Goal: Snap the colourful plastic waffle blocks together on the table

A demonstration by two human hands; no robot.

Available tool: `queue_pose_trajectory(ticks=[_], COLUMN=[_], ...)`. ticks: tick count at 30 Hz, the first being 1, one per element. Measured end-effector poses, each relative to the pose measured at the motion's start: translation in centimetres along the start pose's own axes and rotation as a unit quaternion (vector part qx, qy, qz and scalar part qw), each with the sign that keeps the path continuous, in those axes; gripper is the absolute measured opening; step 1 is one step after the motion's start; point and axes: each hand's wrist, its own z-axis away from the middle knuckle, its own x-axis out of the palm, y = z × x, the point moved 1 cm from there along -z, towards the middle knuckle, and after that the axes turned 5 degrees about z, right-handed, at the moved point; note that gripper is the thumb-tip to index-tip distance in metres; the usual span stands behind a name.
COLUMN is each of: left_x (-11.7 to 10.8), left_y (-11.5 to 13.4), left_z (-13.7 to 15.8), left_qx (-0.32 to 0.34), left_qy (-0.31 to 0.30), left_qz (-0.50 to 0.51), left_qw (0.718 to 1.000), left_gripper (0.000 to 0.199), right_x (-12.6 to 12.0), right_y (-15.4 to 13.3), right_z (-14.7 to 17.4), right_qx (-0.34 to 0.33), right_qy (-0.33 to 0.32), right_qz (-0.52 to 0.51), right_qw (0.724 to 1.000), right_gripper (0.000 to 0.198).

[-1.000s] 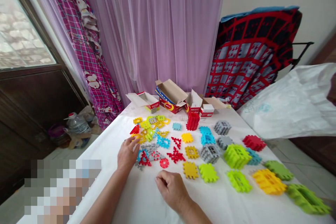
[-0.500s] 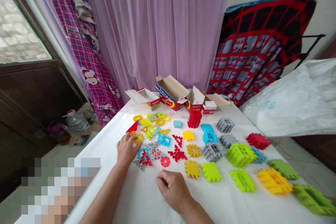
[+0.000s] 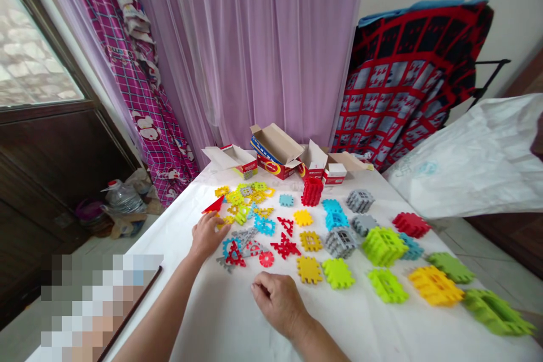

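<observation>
left hand reaches forward, palm down, fingers spread; right hand rests nearer the body, fingers loosely curled under.

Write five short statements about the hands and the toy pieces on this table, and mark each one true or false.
1. The left hand rests among small flat pieces at the table's left side. True.
2. The right hand holds a green block. False: it lies loosely curled on the white table cover, with nothing visibly in it.
3. A red triangle piece lies just beyond the left hand. True.
4. The cardboard boxes at the far edge are shut. False: their flaps stand open.
5. The red block tower stands near the boxes. True.
</observation>
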Motion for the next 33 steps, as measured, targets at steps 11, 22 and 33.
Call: queue_pose_trajectory(ticks=[11,22,33], left_x=[0.0,-1.9,-1.9], left_y=[0.9,0.8,-0.4], left_z=[1.2,-1.0,-2.0], left_qx=[0.102,0.180,0.153], left_qy=[-0.038,-0.163,-0.172], left_qz=[0.042,-0.043,-0.038], left_qw=[0.993,0.969,0.973], left_gripper=[0.035,0.057,0.043], right_x=[-0.2,-0.3,-0.3], right_y=[-0.1,-0.2,0.1], right_z=[-0.1,0.0,-0.1], right_qx=[0.001,0.003,-0.002], right_qy=[0.002,-0.001,-0.001], right_qz=[-0.012,-0.010,-0.022], right_qw=[1.000,1.000,1.000], right_gripper=[0.020,0.020,0.021])
